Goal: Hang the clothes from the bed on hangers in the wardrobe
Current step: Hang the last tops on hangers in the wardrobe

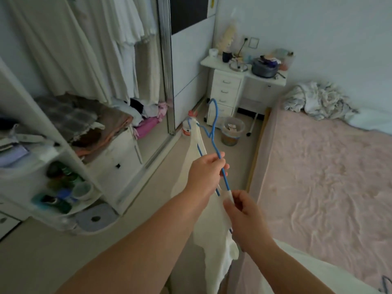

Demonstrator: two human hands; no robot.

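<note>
My left hand [204,172] grips a blue wire hanger [214,128] by its upper arm, its hook pointing away from me. A white garment [214,230] hangs on the hanger and droops toward the floor. My right hand [244,215] pinches the garment's white strap at the hanger's near end. The open wardrobe [89,49] stands to the left with pale clothes hanging inside. The bed [328,177] with a pink cover lies to the right, and a crumpled heap of clothes [316,100] sits at its far end.
A white shelf unit [48,166] with cups and a paper roll stands at the near left. Folded fabrics [84,122] lie on a low drawer box in the wardrobe. A cluttered white desk [244,71], a small bin [232,132] and a bottle [187,126] stand at the back.
</note>
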